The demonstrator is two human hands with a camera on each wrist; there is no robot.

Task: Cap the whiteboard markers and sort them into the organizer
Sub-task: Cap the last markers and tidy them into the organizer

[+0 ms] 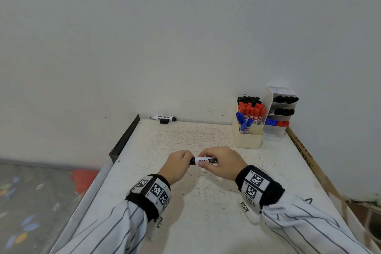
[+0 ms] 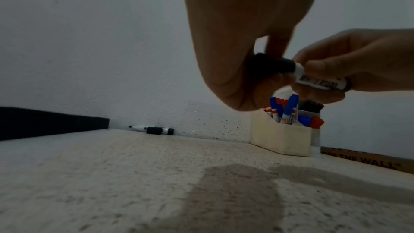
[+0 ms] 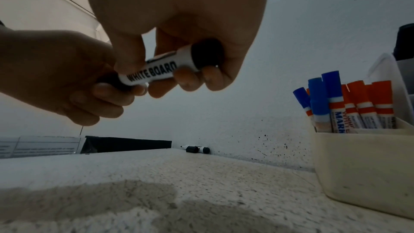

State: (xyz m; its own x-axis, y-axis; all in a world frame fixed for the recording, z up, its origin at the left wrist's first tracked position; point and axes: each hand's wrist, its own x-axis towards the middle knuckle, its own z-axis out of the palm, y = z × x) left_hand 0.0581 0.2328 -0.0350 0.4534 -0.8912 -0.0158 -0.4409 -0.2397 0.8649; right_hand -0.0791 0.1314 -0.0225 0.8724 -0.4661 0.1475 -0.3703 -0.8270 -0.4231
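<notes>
Hands grip cylindrical marker (image 1: 206,160) — left hand (image 1: 179,163) on black cap, right hand (image 1: 221,162) on glossy white barrel.

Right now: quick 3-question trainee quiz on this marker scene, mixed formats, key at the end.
1. True or false: the marker held over the table is gripped by both hands.
2. Which hand grips the black cap? A) left hand B) right hand
3. Fill in: the uncapped marker lies against the ____, with a loose cap beside it.

Key: 1 true; 2 A; 3 wall.
</notes>
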